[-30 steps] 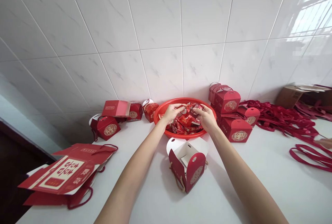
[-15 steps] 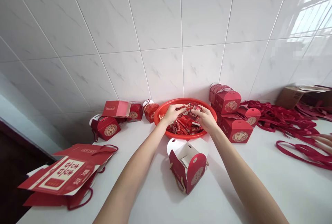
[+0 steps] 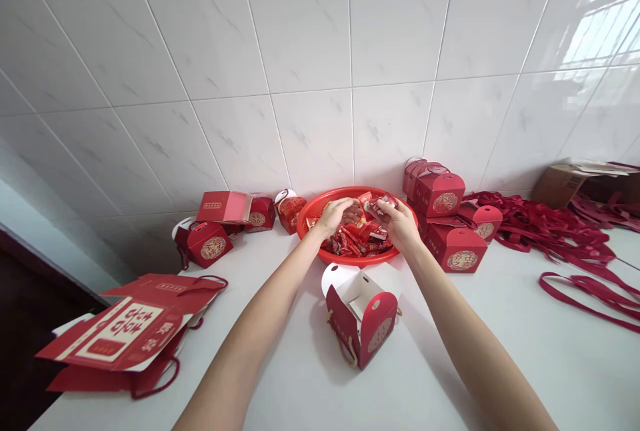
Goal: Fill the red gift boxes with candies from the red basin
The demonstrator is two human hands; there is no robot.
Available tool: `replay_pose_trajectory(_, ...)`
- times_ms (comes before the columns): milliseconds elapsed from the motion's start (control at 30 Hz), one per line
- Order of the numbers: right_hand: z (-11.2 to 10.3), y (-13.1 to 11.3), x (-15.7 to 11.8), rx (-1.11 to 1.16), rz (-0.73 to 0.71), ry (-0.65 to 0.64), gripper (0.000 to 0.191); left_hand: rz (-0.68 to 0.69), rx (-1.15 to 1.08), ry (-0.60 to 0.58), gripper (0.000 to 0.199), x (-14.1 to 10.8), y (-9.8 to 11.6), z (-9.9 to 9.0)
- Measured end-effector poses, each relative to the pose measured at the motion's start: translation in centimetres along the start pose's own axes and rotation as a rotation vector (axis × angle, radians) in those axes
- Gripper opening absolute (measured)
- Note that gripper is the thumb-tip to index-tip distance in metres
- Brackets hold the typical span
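Wrapped candies [image 3: 353,241] in red packaging fill an orange-red plastic basket [image 3: 345,262] against the wall. Over the basket's right side, my right hand [image 3: 399,223] is closed on several small wrapped candies [image 3: 381,208]. My left hand [image 3: 336,216] hovers above the left part of the basket, its fingers loosely curled and apart, with nothing visible in them. Between my forearms, in front of the basket, an open red gift box [image 3: 361,318] with rope handles stands on the white table; its inside looks white, with a pale flap showing.
Flat red paper bags [image 3: 130,331] lie at the left. Closed red gift boxes stand left [image 3: 210,246] and right [image 3: 457,251] of the basket, some stacked. Dark red ribbons [image 3: 545,228] spread to the right, near a brown cardboard box [image 3: 560,184].
My hands have moved apart; the left no longer touches the candies, which stay in my right hand. Another person's hand at the right edge has left the view.
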State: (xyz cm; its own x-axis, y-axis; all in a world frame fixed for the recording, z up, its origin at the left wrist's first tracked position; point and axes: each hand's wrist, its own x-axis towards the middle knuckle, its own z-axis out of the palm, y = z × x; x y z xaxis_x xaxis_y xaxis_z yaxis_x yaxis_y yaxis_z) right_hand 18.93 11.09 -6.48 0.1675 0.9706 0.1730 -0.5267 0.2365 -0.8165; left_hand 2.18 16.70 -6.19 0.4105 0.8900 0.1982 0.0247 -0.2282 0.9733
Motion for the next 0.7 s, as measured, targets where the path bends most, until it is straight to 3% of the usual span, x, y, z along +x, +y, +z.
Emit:
replay_pose_trajectory(133,-0.3,0.2,0.3,0.025,-0.008,0.060,0.037,-0.086,0.438,-0.285,0.015,-0.3,-0.7,0.5)
replay_pose_trajectory(267,-0.1,0.2,0.0,0.032,-0.029,0.059,0.035,-0.180,0.783,-0.512,0.037,-0.9,-0.7,1.3)
replay_pose_trajectory(467,0.2,-0.1,-0.3,0.029,0.005,0.071,0.037,-0.170,0.839,-0.610,0.061,-0.8,-0.4,2.0)
replay_pose_trajectory(700,0.3,-0.2,-0.3,0.022,-0.006,0.066,0.038,-0.139,0.763,-0.669,0.047,-0.9,-0.1,2.5)
